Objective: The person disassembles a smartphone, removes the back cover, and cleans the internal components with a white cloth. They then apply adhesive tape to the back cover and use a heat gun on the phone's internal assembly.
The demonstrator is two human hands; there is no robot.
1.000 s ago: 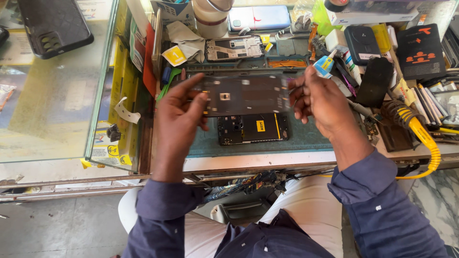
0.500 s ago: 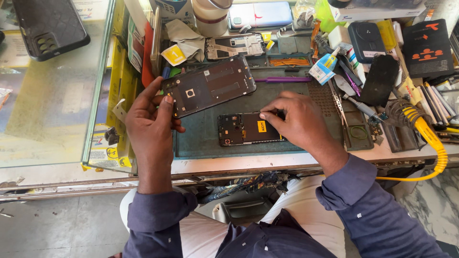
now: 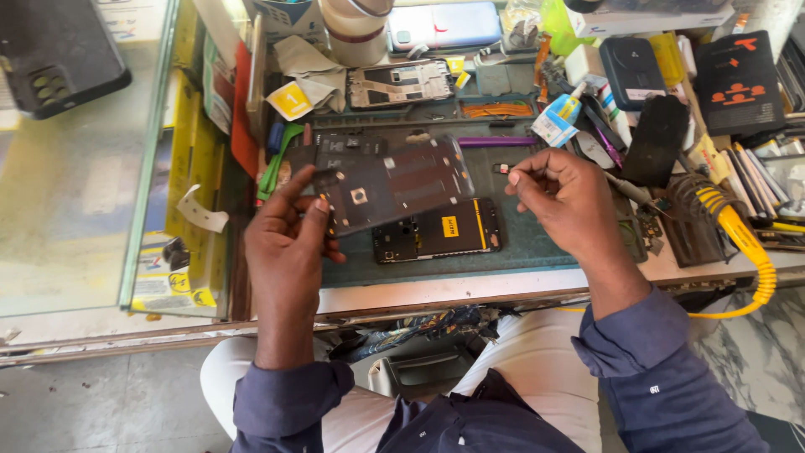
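My left hand (image 3: 289, 243) grips the left end of a dark phone display panel (image 3: 394, 180) and holds it tilted above the green work mat (image 3: 537, 243). Its inner side, with a small square part, faces up. Under the panel, an opened phone body (image 3: 436, 231) with a yellow-labelled battery lies flat on the mat. My right hand (image 3: 566, 197) hovers to the right of the panel. Its thumb and fingers are pinched on a tiny dark part (image 3: 503, 169).
A glass counter (image 3: 75, 193) with a black phone case (image 3: 59, 59) stands to the left. Behind the mat are another phone frame (image 3: 401, 84), a tape roll (image 3: 356, 25), a blue phone (image 3: 444, 25) and a glue tube (image 3: 558, 122). Tools and a yellow coiled cable (image 3: 742, 243) crowd the right.
My right hand has lifted off the opened phone body and moved right, fingers pinched. My left hand has brought the panel lower and nearer, over the phone body.
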